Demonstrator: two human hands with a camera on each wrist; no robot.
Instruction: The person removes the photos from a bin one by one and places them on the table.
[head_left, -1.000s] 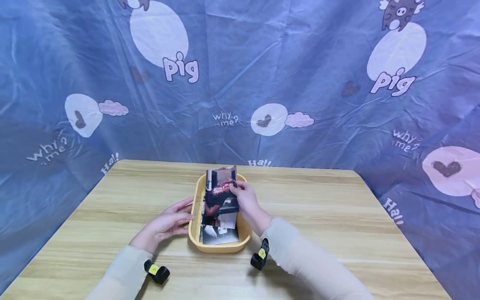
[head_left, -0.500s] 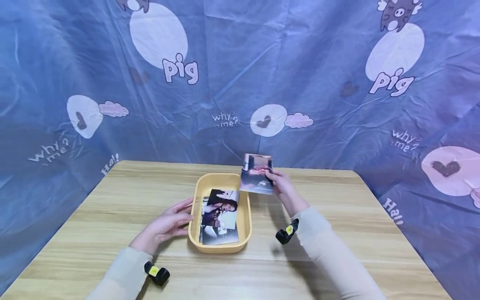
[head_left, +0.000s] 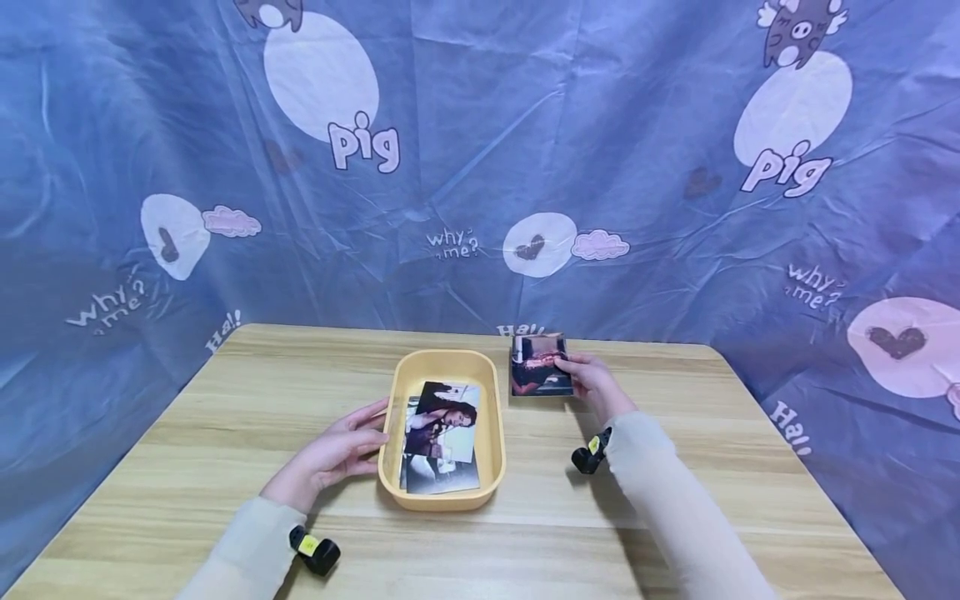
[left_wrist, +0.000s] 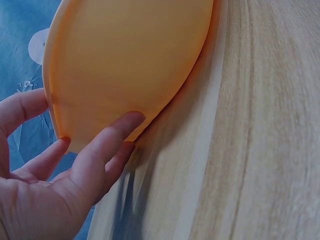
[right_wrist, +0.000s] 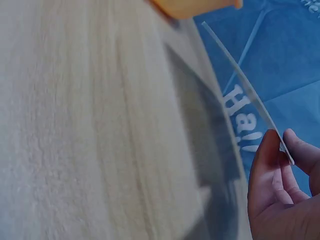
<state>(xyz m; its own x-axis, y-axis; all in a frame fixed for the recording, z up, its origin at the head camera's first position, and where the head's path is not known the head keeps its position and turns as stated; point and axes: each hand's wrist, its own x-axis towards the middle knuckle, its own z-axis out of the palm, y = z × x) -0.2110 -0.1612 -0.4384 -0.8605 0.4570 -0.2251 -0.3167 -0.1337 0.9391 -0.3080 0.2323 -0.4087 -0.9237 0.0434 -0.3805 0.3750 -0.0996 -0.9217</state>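
Note:
My right hand [head_left: 596,385] pinches a photo [head_left: 534,377] by its right edge, thumb on top, to the right of a yellow plastic tray [head_left: 495,429]. In the right wrist view the photo [right_wrist: 240,75] appears edge-on, tilted and raised off the table, with its shadow beneath. My left hand [head_left: 330,457] touches the tray's left side with its fingers spread; the left wrist view shows the fingertips [left_wrist: 135,118] against the outer wall. Inside the tray lie overlapping photos: one of a dark-haired person [head_left: 442,425] on top, and a black-and-white one [head_left: 442,477] partly covered.
The wooden table [head_left: 637,517] reaches back to a blue printed cloth [head_left: 480,167] hanging behind it. A small black camera is strapped to each sleeve, left [head_left: 318,552] and right [head_left: 591,454].
My right hand has carried the photo out of the tray to the right, then lowered it toward the table, uncovering the photo with the dark-haired person. My left hand has stayed at the tray.

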